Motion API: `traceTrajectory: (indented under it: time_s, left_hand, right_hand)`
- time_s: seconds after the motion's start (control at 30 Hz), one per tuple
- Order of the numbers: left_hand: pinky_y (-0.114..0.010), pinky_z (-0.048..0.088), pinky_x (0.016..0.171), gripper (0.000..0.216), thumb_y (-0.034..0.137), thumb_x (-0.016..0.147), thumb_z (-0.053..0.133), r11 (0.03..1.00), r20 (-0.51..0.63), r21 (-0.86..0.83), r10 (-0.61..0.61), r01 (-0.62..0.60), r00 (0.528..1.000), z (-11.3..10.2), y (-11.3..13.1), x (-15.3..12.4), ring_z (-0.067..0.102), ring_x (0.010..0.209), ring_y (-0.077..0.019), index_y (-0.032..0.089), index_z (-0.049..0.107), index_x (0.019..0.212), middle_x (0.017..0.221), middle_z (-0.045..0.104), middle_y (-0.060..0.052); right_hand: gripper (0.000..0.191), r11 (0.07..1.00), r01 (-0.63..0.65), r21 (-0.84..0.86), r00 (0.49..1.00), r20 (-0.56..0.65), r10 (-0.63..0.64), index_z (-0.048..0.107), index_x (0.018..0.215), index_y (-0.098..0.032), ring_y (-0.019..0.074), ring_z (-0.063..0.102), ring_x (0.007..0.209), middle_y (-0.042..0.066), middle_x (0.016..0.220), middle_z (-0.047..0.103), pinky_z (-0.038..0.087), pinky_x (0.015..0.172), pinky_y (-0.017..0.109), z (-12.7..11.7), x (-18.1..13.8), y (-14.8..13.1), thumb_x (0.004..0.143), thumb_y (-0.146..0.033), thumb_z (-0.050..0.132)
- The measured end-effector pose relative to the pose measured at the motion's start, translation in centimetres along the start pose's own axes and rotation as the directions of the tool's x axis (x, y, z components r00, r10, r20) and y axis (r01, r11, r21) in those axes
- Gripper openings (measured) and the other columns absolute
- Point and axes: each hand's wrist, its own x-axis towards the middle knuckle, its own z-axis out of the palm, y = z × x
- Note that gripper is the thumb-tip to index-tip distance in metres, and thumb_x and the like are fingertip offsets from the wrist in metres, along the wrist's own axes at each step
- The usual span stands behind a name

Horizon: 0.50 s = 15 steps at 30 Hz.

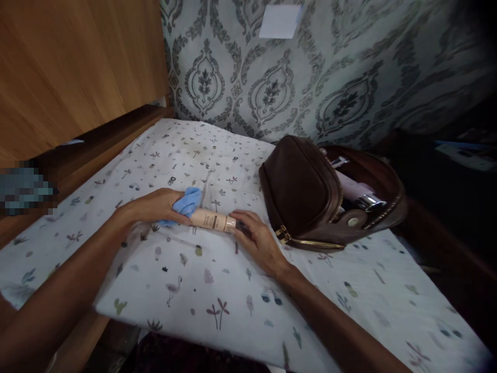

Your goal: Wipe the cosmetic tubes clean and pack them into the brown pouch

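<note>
A beige cosmetic tube (212, 220) lies across a white patterned cloth (217, 280) in the middle of the view. My left hand (155, 206) grips a small blue cloth (187, 203) and presses it against the tube's left end. My right hand (258, 241) holds the tube's dark cap end, fingers curled over it. Both forearms reach in from the bottom of the view.
An open brown zipped pouch (306, 194) with several cosmetic items inside lies just right of my right hand. A wooden panel (73, 62) stands at the left, patterned wallpaper (310, 67) behind. The right side falls into dark shadow.
</note>
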Motion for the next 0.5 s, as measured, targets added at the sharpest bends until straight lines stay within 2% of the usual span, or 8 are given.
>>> traceTrajectory:
  time_s: [0.13, 0.23, 0.37, 0.5]
  left_hand:
    - [-0.030, 0.039, 0.066, 0.055, 0.075, 0.073, 0.059, 0.989, -0.057, 0.143, 0.043, -0.034, 0.997, -0.2, 0.8, -0.3, 0.056, 0.078, -0.0219, 0.020, 0.054, 0.080, 0.084, 0.062, -0.005]
    - [-0.036, 0.040, 0.080, 0.057, 0.074, 0.086, 0.042, 0.934, -0.102, 0.323, 0.193, -0.151, 0.976, 0.3, 2.7, -0.3, 0.055, 0.084, -0.0246, 0.019, 0.054, 0.078, 0.086, 0.062, -0.008]
    - [-0.041, 0.035, 0.096, 0.056, 0.067, 0.095, 0.032, 0.818, -0.062, 0.482, 0.390, -0.315, 0.919, 2.6, 5.9, 0.9, 0.054, 0.097, -0.0260, 0.018, 0.059, 0.092, 0.101, 0.064, -0.011]
    - [-0.040, 0.036, 0.095, 0.054, 0.061, 0.098, 0.032, 0.756, 0.002, 0.522, 0.462, -0.396, 0.887, 4.1, 7.6, 2.1, 0.053, 0.102, -0.0266, 0.015, 0.059, 0.097, 0.104, 0.063, -0.013]
  right_hand:
    - [0.028, 0.999, -0.023, 0.041, 0.999, -0.027, 0.024, 0.062, 0.113, -0.025, 0.0256, 0.060, 0.109, 0.007, 0.112, 0.065, 0.050, 0.095, 0.044, 0.0, 0.0, -0.3, 0.085, -0.022, 0.064]
    - [0.030, 0.998, -0.044, 0.054, 0.999, -0.028, 0.045, 0.063, 0.109, -0.025, 0.0233, 0.061, 0.101, 0.005, 0.107, 0.066, 0.051, 0.090, 0.040, 0.2, 0.0, -0.5, 0.081, -0.015, 0.066]
    - [0.023, 0.999, -0.028, 0.039, 0.999, -0.027, 0.029, 0.063, 0.102, -0.023, 0.0219, 0.062, 0.095, 0.004, 0.102, 0.066, 0.051, 0.085, 0.037, 0.2, 0.1, -0.6, 0.080, -0.017, 0.067]
    - [0.010, 1.000, 0.012, -0.006, 0.999, -0.044, -0.013, 0.062, 0.089, -0.022, 0.0215, 0.061, 0.090, 0.003, 0.091, 0.065, 0.051, 0.080, 0.036, 0.2, 0.2, -0.5, 0.081, -0.016, 0.065]
